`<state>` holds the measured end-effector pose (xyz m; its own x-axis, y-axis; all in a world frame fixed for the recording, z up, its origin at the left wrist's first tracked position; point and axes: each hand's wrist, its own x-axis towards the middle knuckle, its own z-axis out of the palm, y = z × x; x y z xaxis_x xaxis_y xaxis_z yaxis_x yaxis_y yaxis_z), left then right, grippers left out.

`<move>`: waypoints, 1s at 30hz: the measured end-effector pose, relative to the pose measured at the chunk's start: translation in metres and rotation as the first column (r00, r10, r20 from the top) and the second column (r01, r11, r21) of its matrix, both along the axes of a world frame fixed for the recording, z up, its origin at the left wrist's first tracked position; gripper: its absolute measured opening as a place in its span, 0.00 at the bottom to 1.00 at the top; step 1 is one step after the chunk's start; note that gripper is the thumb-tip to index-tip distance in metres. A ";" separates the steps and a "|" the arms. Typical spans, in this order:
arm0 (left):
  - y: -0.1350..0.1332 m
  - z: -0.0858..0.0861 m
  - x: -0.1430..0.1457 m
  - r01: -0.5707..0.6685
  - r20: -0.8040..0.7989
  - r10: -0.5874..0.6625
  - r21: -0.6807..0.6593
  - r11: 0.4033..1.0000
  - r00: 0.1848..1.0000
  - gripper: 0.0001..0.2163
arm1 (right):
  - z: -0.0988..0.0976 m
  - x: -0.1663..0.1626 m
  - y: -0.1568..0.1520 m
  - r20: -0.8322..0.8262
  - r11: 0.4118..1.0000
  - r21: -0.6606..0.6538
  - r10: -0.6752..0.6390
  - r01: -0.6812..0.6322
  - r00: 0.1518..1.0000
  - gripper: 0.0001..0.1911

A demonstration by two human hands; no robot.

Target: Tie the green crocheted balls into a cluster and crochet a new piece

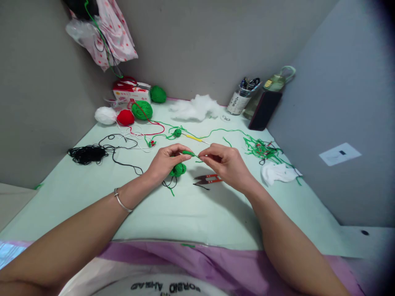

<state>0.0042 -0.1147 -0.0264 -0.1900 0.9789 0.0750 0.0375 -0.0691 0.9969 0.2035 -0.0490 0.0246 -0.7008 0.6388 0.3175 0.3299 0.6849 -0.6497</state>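
My left hand [166, 161] is closed on a small green crocheted piece [178, 169], which hangs just under the fingers with a short green and black tail. My right hand [225, 162] pinches a thin needle or hook with green yarn [191, 154] stretched between the two hands. Both hands hover over the pale green table [191, 213] near its middle. Red thread snips [208, 179] lie on the table just below my right hand. A silver bangle sits on my left wrist.
Green yarn balls [142, 109], a red ball [125, 117] and a white ball [105, 115] sit at the back left by a box [129, 93]. Black yarn [88, 154] lies left, green scraps [262, 149] and white cloth [277, 172] right. White stuffing [196, 107], a jar [240, 98] and a bottle [276, 82] stand at the back.
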 end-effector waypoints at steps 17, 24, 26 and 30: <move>-0.003 0.006 0.003 0.055 0.104 -0.046 -0.080 0.995 0.994 0.06 | -0.008 -0.007 0.004 -0.070 0.939 -0.344 -0.003 -0.021 0.998 0.08; -0.004 0.006 0.006 0.041 0.085 -0.035 -0.067 0.997 0.996 0.06 | -0.016 -0.010 0.011 -0.176 0.817 -0.564 0.026 -0.122 0.984 0.16; -0.004 0.005 0.006 0.022 0.055 -0.019 -0.065 0.998 0.998 0.06 | -0.018 -0.012 0.010 -0.170 0.831 -0.547 0.008 -0.101 0.985 0.15; -0.004 0.004 0.008 0.017 0.045 -0.014 -0.072 0.997 0.999 0.09 | -0.023 -0.014 0.008 -0.125 0.889 -0.456 -0.033 -0.028 0.992 0.09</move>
<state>0.0125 -0.1182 -0.0222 -0.1760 0.9844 -0.0043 -0.0075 0.0030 1.0000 0.1894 -0.0409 0.0019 -0.6726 0.7361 0.0761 0.2258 0.3022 -0.9261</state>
